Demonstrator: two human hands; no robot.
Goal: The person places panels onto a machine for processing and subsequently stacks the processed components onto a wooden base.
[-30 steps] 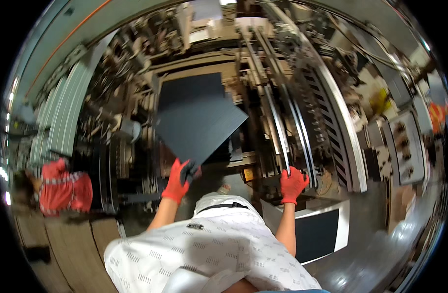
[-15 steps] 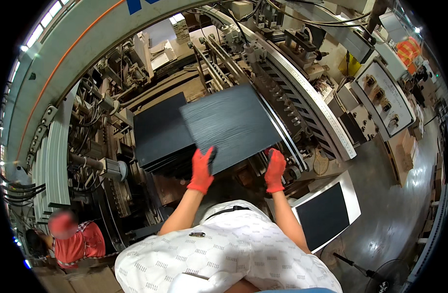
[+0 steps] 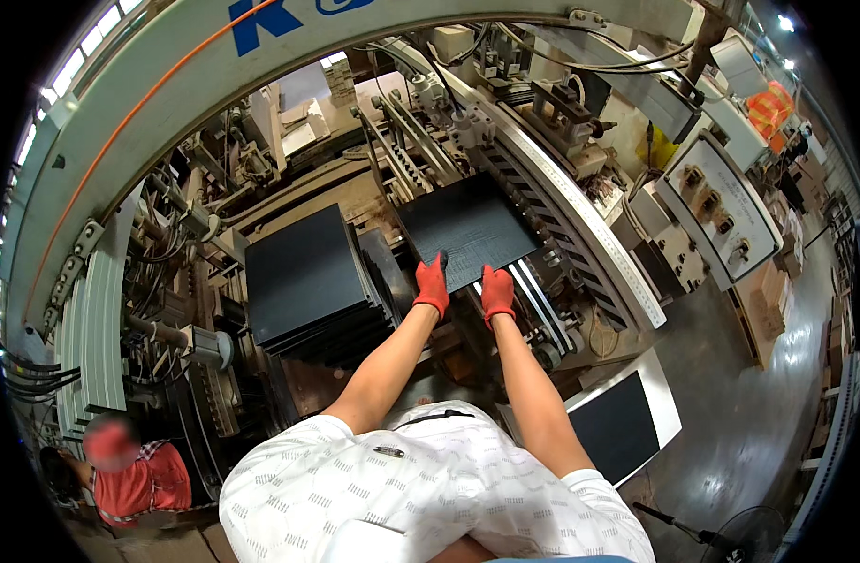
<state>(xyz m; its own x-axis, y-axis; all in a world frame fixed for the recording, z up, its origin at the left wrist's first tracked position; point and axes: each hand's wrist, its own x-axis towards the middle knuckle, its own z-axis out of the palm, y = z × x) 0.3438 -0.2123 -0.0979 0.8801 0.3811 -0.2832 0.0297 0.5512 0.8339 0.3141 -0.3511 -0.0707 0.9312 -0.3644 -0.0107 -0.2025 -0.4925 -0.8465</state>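
Both hands wear red gloves and rest on the near edge of a dark sheet [image 3: 467, 230] that lies flat on the machine's feed bed [image 3: 552, 291], between its long rails. The left hand [image 3: 433, 284] sits at the sheet's near left corner, the right hand [image 3: 496, 292] just beside it toward the middle of that edge. The fingers [image 3: 436, 267] of both hands lie stretched out, close together and flat on top of the sheet, pointing away from the person; the palms sit at or just off the edge. Whether the thumbs reach under the sheet cannot be told, so a true grip is not certain. The rest of the sheet lies beyond the fingertips, running up the bed. To the left, apart from the sheet, stands a stack [image 3: 310, 281] of like dark sheets. A white tray [image 3: 662, 402] with a dark panel stands lower right.
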